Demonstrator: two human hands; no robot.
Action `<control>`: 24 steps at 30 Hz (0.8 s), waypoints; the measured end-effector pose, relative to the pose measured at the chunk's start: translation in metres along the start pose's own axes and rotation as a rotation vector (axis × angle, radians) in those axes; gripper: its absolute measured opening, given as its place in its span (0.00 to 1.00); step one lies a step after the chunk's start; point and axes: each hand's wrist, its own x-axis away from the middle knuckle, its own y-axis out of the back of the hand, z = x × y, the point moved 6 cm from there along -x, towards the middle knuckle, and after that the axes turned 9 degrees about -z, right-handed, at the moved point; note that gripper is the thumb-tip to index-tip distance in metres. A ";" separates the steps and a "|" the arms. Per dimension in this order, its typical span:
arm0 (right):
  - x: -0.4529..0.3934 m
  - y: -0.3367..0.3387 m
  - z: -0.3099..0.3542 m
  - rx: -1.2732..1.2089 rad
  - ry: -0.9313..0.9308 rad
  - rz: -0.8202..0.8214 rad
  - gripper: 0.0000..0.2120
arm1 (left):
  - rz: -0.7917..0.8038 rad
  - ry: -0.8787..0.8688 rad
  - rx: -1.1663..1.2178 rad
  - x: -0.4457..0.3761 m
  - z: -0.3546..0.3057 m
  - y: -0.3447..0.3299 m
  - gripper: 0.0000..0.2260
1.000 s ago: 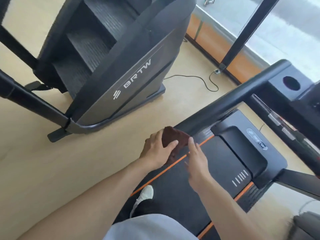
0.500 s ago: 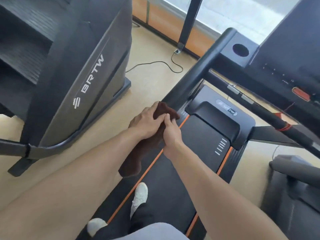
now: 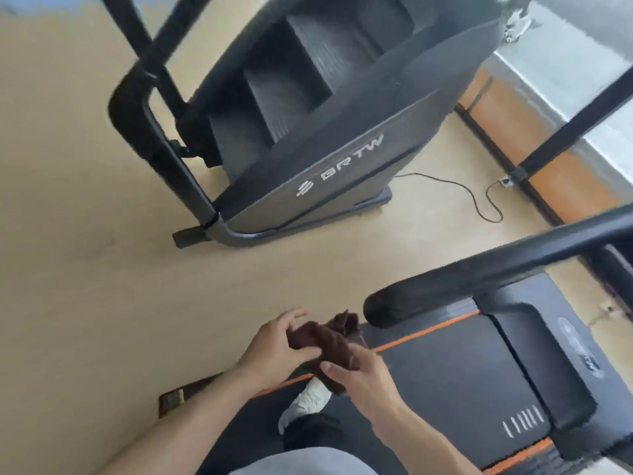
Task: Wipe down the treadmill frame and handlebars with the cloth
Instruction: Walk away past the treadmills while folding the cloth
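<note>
A dark brown cloth [image 3: 329, 341] is bunched between both my hands, low in the middle of the view. My left hand [image 3: 277, 347] grips its left part with the thumb over it. My right hand [image 3: 359, 375] holds its lower right part. The black left handlebar [image 3: 479, 272] of the treadmill runs up to the right; its rounded end sits just right of the cloth, apart from it. Below lies the treadmill belt [image 3: 442, 375] with an orange edge stripe and the black motor cover [image 3: 544, 351].
A grey BRTW stair climber [image 3: 329, 142] with black rails stands on the beige floor to the upper left. A black cable [image 3: 472, 197] runs across the floor to a socket by the window wall. My white shoe [image 3: 308, 402] rests on the belt.
The view has swung left and is blurred. Both hands with the cloth have come off the handlebar and now hold it bunched below the bar's end.
</note>
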 end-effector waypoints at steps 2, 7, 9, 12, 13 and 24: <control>0.005 -0.046 0.010 0.171 0.113 0.088 0.06 | -0.058 0.061 0.005 0.027 0.043 0.034 0.17; 0.043 -0.173 0.036 0.582 0.412 0.314 0.07 | -0.249 0.251 -0.026 0.132 0.157 0.107 0.13; 0.078 -0.227 0.041 0.695 0.530 0.390 0.14 | -0.354 0.358 0.001 0.189 0.213 0.125 0.16; 0.133 -0.307 0.027 0.792 0.618 0.525 0.14 | -0.492 0.520 0.044 0.287 0.298 0.141 0.11; 0.152 -0.334 0.019 0.821 0.640 0.568 0.14 | -0.545 0.581 0.037 0.321 0.322 0.146 0.09; 0.300 -0.568 -0.023 0.930 0.965 0.903 0.08 | -1.062 0.915 0.436 0.528 0.462 0.172 0.16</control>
